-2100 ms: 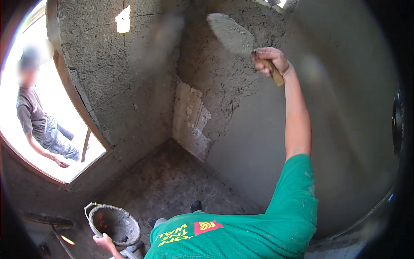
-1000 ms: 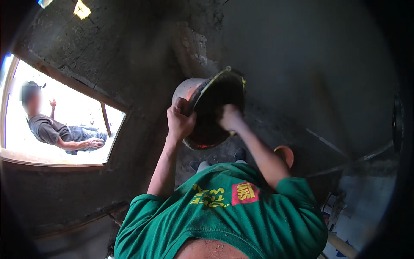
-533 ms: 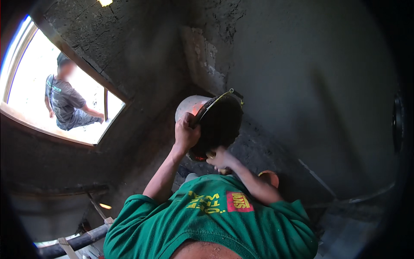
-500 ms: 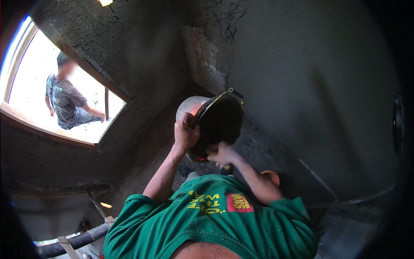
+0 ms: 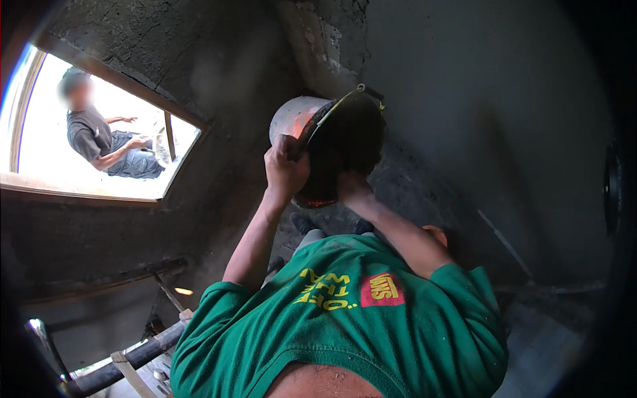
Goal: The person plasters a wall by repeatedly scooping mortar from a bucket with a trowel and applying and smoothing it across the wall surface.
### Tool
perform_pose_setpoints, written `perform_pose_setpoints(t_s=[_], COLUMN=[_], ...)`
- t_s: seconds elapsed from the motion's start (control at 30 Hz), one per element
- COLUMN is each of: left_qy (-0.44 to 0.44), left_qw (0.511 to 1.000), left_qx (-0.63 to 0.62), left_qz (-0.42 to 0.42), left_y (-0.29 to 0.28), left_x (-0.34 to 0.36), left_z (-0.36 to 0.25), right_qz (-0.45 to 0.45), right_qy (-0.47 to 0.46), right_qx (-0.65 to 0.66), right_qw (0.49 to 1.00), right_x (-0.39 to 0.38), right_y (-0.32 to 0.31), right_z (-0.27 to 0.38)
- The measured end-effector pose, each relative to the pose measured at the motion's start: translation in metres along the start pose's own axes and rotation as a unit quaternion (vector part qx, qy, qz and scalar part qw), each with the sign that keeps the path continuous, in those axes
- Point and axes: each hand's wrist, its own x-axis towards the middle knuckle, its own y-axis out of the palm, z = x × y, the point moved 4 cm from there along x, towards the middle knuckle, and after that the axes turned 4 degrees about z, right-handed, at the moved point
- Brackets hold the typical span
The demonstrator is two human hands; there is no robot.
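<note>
A pale bucket (image 5: 296,115) with orange-red marks is held up in front of me, tipped so its dark mouth turns to the right. Its thin wire handle with a dark grip (image 5: 373,95) stands over the upper rim. My left hand (image 5: 286,170) is closed on the rim at the near left side, thumb on the outer edge. At the lower part of the mouth is my right hand (image 5: 355,188), reaching into the opening. Its fingers are lost in the dark inside, so whether they hold anything is hidden. Dark, crusted material (image 5: 352,136) shows within the bucket.
Grey plastered wall (image 5: 478,79) rises ahead and to the right. At the left, another person (image 5: 99,132) sits outside a wooden-framed opening (image 5: 156,103), a hand by a pale object. A thick black pipe (image 5: 133,361) with wooden pieces lies lower left. My shoes (image 5: 305,223) show below the bucket.
Bucket and left hand have risen in view. My right hand, blurred before beside the lower rim, now reaches into the mouth. The person outside has turned toward the right.
</note>
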Motion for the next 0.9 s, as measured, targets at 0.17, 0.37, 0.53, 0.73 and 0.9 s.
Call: perform_pose_setpoints(t_s=[0.17, 0.37, 0.53, 0.73, 0.9], left_qy=[0.022, -0.015, -0.063, -0.194, -0.199], left_qw=[0.999, 0.994, 0.978, 0.938, 0.947], left_qx=[-0.007, -0.097, -0.18, -0.286, -0.234], left_qz=[0.038, 0.057, 0.078, -0.015, -0.093], left_y=[-0.006, -0.034, -0.049, -0.084, -0.141], left_x=[0.002, 0.007, 0.003, 0.028, 0.064], left_z=[0.024, 0.028, 0.067, 0.11, 0.118], right_qz=[0.018, 0.125, 0.081, 0.055, 0.054], right_qy=[-0.048, -0.117, -0.207, -0.089, -0.092], right_qx=[-0.109, -0.19, 0.017, 0.215, 0.067], right_qw=[0.993, 0.967, 0.975, 0.971, 0.992], right_x=[0.042, 0.022, -0.004, 0.018, 0.047], right_y=[-0.041, -0.008, 0.013, -0.052, -0.181], right_z=[-0.026, 0.007, 0.076, 0.116, 0.161])
